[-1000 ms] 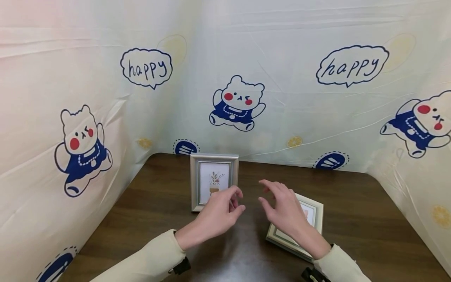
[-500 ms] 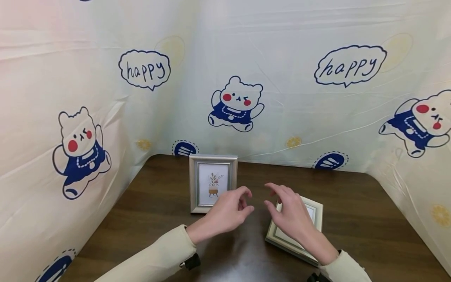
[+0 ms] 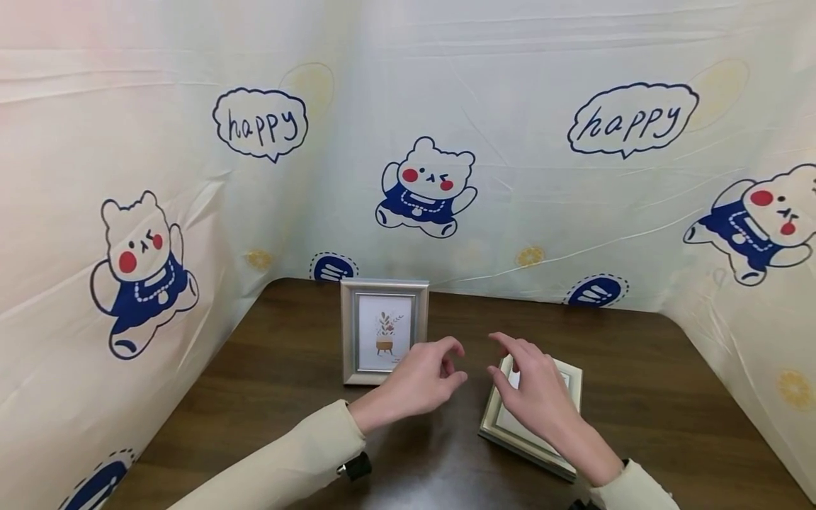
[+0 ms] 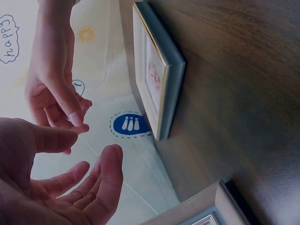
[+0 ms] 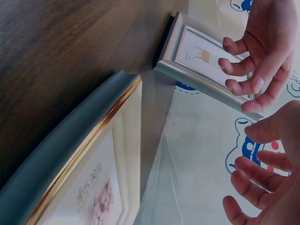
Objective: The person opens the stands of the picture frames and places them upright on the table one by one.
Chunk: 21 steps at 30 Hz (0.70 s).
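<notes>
A silver picture frame point(image 3: 348, 340) stands upright on the table, showing a potted-plant print. To its right a cream-gold picture frame point(image 3: 575, 397) lies face up; a pink flower print shows in it in the right wrist view. My left hand point(image 3: 422, 379) hovers before the lower right corner of the standing frame, hiding that corner. Over the lying frame hangs my right hand point(image 3: 538, 389), covering much of its print. Both hands have loosely bent fingers with nothing between them, and their fingertips face each other across a gap. Neither visibly touches a frame.
The dark wooden table point(image 3: 268, 361) has a pale printed curtain point(image 3: 523, 191) around its back and sides. The standing frame is near the back edge, close to the curtain. Black wrist straps show at the cream sleeves point(image 3: 299, 453).
My left hand has drifted right, uncovering more of the standing frame's print. The right hand has shifted slightly right and down. Both frames stay where they were.
</notes>
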Tool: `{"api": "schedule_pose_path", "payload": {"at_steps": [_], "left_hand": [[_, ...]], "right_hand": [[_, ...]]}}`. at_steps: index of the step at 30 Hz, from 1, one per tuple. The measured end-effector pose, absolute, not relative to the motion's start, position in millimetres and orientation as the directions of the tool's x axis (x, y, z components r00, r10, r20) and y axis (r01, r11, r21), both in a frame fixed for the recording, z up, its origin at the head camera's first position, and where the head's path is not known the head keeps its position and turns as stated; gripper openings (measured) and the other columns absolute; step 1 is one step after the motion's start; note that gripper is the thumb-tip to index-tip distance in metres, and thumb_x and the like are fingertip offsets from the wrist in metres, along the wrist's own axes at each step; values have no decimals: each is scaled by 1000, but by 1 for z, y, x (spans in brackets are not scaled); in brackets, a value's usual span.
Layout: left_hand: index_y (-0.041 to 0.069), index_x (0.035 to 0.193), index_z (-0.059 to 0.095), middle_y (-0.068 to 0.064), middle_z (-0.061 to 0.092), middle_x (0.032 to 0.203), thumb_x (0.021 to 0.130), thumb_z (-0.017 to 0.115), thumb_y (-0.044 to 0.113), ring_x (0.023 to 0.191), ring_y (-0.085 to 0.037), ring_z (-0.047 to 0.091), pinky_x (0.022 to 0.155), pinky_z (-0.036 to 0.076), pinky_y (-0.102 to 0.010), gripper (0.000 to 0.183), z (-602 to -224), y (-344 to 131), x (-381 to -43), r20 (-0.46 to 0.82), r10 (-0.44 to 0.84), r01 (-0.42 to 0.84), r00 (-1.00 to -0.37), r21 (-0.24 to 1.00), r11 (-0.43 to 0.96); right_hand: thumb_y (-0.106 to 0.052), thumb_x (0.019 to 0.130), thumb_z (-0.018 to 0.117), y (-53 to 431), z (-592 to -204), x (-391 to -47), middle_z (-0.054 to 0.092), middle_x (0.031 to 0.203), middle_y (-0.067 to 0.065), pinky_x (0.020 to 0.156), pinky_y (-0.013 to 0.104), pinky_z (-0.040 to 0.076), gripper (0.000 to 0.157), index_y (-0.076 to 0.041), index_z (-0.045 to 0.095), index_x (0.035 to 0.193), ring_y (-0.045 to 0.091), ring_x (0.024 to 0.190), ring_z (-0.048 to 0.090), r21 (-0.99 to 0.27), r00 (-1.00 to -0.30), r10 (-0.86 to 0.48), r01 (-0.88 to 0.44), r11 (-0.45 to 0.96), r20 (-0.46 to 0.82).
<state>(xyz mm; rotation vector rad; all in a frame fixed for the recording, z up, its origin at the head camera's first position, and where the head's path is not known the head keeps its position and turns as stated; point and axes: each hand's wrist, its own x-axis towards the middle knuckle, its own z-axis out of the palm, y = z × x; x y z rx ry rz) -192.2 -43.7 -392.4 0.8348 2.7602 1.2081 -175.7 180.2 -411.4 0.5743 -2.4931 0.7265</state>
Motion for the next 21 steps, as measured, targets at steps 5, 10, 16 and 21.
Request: {"api": "schedule_pose_path", "payload": {"at_steps": [5, 10, 16, 21], "left_hand": [[9, 119, 67, 6, 62, 79, 98, 75, 15, 62, -8, 57, 59, 48, -26, 23, -396, -37, -196, 162, 478, 442, -863, 699, 562], [9, 128, 65, 7, 62, 82, 98, 75, 16, 65, -7, 57, 63, 49, -26, 33, -402, -28, -200, 143, 478, 434, -866, 688, 581], [7, 133, 64, 6, 62, 84, 96, 76, 16, 69, -7, 58, 66, 49, -27, 40, -407, -19, -201, 139, 486, 442, -863, 676, 590], [7, 135, 64, 6, 61, 84, 96, 78, 16, 69, -7, 57, 67, 49, -27, 42, -412, -15, -201, 109, 487, 424, -867, 675, 604]], "right_hand": [[-8, 87, 84, 187, -415, -174, 64, 97, -5, 65, 31, 42, 51, -10, 67, 135, 8, 75, 49, -382, -802, -247, -499, 778, 544], [-8, 86, 84, 195, -418, -172, 66, 98, -4, 69, 35, 42, 56, -11, 65, 138, 8, 75, 51, -388, -816, -228, -474, 791, 532], [-6, 87, 83, 204, -420, -169, 67, 100, -1, 67, 34, 44, 56, -10, 64, 139, 16, 77, 55, -394, -822, -218, -463, 794, 526], [-7, 86, 83, 211, -424, -169, 66, 100, -2, 62, 30, 46, 54, -9, 65, 138, 14, 77, 54, -394, -827, -205, -448, 803, 524]]}}
